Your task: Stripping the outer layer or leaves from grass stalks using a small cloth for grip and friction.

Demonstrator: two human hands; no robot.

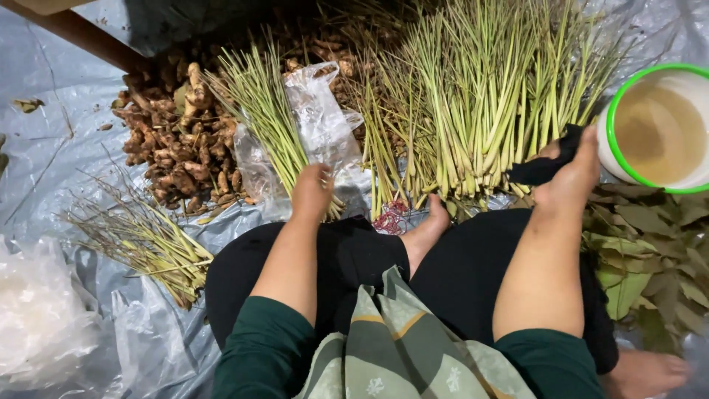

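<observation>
Head view, looking down on a grey plastic sheet [44, 111] spread over the floor, and a crumpled clear plastic bag [40, 318] is cut off at the far left edge. Right of it lies a loose heap of dried stalks [140, 240]. Up beyond that, a pile of ginger roots [177, 140], its top lost in shadow. Now the left hand [312, 192]: it rests on the root ends of a small lemongrass bundle [262, 111] lying on a clear bag [325, 125]; fingers are curled under, so whether this grip is clamped or loose I cannot tell. A bare foot [428, 229] pokes out beside a red rubber band tangle [390, 218]. Right of the small bundle spreads the big lemongrass pile [480, 96]. The right hand [572, 177] is closed on a dark cloth [546, 166], pressed at the pile's right edge. Further right, a white bucket with a green rim [611, 103] holds murky water, partly out of frame. Below it, green leaves [650, 244].
</observation>
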